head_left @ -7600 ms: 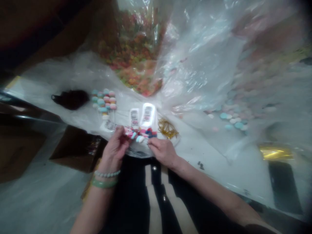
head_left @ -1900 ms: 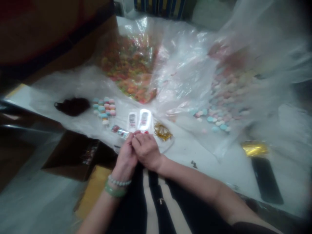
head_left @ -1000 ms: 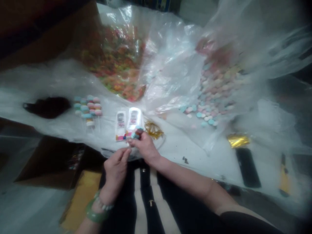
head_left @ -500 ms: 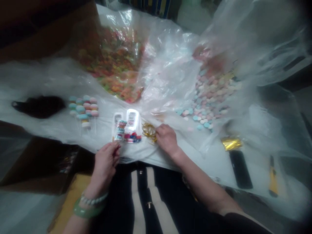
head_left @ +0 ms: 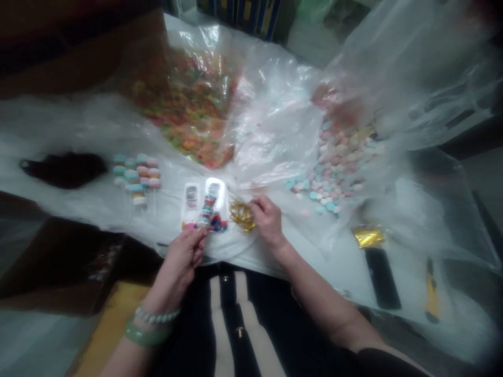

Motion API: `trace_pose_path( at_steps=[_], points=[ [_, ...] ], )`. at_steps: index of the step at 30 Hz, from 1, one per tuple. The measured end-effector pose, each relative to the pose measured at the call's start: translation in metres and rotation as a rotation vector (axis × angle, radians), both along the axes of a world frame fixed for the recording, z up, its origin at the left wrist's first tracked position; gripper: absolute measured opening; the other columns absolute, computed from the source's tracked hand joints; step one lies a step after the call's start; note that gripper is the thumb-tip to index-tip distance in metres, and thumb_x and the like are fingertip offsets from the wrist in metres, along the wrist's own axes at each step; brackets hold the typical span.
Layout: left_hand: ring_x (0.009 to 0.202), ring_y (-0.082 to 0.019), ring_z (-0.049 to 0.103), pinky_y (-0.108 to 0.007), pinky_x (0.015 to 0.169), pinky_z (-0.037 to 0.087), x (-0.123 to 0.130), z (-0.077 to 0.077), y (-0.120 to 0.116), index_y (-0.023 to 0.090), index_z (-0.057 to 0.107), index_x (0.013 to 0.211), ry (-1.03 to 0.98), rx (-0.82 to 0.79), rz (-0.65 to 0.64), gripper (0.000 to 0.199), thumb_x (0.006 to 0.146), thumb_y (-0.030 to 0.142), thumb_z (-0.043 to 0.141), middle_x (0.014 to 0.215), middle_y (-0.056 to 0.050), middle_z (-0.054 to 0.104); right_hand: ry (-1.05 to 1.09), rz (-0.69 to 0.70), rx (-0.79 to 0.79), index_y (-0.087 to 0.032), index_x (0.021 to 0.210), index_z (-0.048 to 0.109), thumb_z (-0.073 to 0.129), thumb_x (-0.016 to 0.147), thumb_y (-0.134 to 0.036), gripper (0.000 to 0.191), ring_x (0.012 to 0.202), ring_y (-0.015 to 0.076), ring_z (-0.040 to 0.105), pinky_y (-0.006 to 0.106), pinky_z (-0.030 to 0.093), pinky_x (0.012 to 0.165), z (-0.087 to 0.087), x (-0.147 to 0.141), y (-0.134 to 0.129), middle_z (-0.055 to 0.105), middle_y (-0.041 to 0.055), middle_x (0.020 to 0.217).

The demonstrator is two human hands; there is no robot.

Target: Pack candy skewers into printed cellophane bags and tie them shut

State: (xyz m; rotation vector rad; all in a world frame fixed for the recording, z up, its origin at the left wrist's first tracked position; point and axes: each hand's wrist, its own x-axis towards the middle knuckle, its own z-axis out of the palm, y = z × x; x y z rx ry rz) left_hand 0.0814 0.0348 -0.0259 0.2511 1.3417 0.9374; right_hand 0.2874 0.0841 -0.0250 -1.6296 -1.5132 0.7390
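Observation:
My left hand (head_left: 184, 257) is closed round the lower end of a candy skewer (head_left: 207, 208), a short stack of coloured sweets in what looks like clear wrap. It is held tilted over two printed pouches or cards (head_left: 191, 201), partly covering the right one. To the right lies a small heap of gold twist ties (head_left: 239, 214). At its right edge, my right hand (head_left: 269, 222) has thumb and forefinger pinched on the ties; blur hides whether one or several are caught. Left of the hands, several finished-looking candy skewers (head_left: 137, 173) lie side by side on the white sheet.
Behind are a clear bag of orange and green gummies (head_left: 196, 120) and a plastic bag with loose pastel sweets (head_left: 334, 167). At right lie a gold packet (head_left: 368, 237), a black phone (head_left: 382, 277) and a yellow cutter (head_left: 432, 298). A black item (head_left: 66, 170) and open cardboard box (head_left: 51, 262) are left.
My left hand has moved right with the candy skewer, from over the left pouch to over the right one. My right hand stays at the gold ties, fingers slightly higher.

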Motion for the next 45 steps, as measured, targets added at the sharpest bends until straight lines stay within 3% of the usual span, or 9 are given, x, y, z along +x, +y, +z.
trace_pose_path(
  at_steps=[4,14,18,22,25,28,33,40,45],
  points=[
    [0.038,-0.004,0.038,-0.015,0.034,0.030,0.007,0.009,0.004,0.013,0.062,0.075,-0.200,0.032,-0.028,0.034,0.069,0.039,0.084,0.055,0.005,0.052,-0.276,0.120,0.100,-0.020,0.079,0.061,0.047,0.089,-0.023,0.017,0.074,0.0181,0.058,0.028,0.041,0.074,-0.005,-0.006,-0.005,0.063,0.0036,0.076],
    [0.094,-0.027,0.070,-0.036,0.074,0.061,0.010,0.023,0.014,0.013,0.067,0.080,-0.389,0.052,-0.048,0.020,0.077,0.027,0.081,0.111,-0.012,0.069,-0.300,0.181,0.311,-0.021,0.083,0.065,0.045,0.087,-0.020,0.021,0.080,0.0217,0.060,0.034,0.045,0.079,-0.009,0.003,-0.022,0.067,0.0073,0.081],
    [0.075,-0.023,0.072,-0.035,0.068,0.062,0.019,0.025,0.020,0.010,0.065,0.081,-0.418,-0.013,-0.152,0.017,0.083,0.024,0.075,0.093,-0.013,0.071,-0.412,0.431,0.319,-0.023,0.078,0.065,0.044,0.094,-0.026,0.027,0.075,0.0226,0.056,0.037,0.042,0.078,-0.005,-0.002,-0.033,0.063,0.0081,0.073],
    [0.053,-0.012,0.060,-0.023,0.052,0.055,0.021,0.021,0.021,0.010,0.064,0.077,-0.378,-0.036,-0.165,0.016,0.087,0.021,0.069,0.069,-0.006,0.064,-0.246,0.545,0.269,-0.024,0.078,0.065,0.045,0.095,-0.028,0.027,0.077,0.0226,0.056,0.039,0.043,0.080,-0.004,-0.006,-0.043,0.065,0.0089,0.079],
    [0.047,-0.009,0.052,-0.022,0.047,0.052,0.016,0.020,0.019,0.012,0.061,0.071,-0.333,0.075,-0.184,0.022,0.080,0.026,0.077,0.066,-0.002,0.062,0.018,0.404,0.146,-0.023,0.080,0.066,0.053,0.090,-0.030,0.017,0.080,0.0219,0.059,0.038,0.046,0.083,-0.001,-0.009,-0.046,0.066,0.0071,0.082],
    [0.043,-0.008,0.049,-0.023,0.044,0.049,0.009,0.021,0.016,0.014,0.060,0.070,-0.235,0.190,-0.293,0.031,0.071,0.034,0.084,0.070,-0.002,0.063,0.454,0.162,-0.186,-0.021,0.090,0.066,0.062,0.081,-0.035,0.016,0.076,0.0187,0.061,0.033,0.049,0.075,0.003,-0.013,-0.042,0.069,0.0042,0.085],
    [0.037,-0.007,0.043,-0.021,0.038,0.040,0.005,0.023,0.012,0.014,0.062,0.070,-0.096,0.232,-0.453,0.039,0.070,0.048,0.082,0.055,0.002,0.054,0.978,0.262,-0.793,-0.014,0.083,0.069,0.069,0.070,-0.034,0.024,0.060,0.0129,0.058,0.023,0.041,0.055,0.003,-0.024,-0.029,0.069,0.0048,0.072],
    [0.042,-0.008,0.049,-0.021,0.040,0.043,0.001,0.017,0.007,0.014,0.062,0.074,-0.021,0.187,-0.325,0.039,0.067,0.046,0.083,0.066,0.000,0.061,1.162,0.243,-0.932,-0.014,0.068,0.066,0.077,0.057,-0.019,0.017,0.050,0.0064,0.044,0.018,0.034,0.050,-0.005,-0.034,-0.031,0.061,-0.0009,0.059],
    [0.032,-0.005,0.033,-0.016,0.028,0.022,-0.003,0.001,0.005,0.017,0.055,0.076,0.000,0.083,-0.136,0.035,0.072,0.043,0.079,0.054,0.005,0.051,0.929,0.269,-0.617,-0.018,0.067,0.069,0.072,0.062,-0.020,0.006,0.052,0.0099,0.047,0.023,0.040,0.055,0.004,-0.040,-0.037,0.056,-0.0040,0.055]
  ],
)
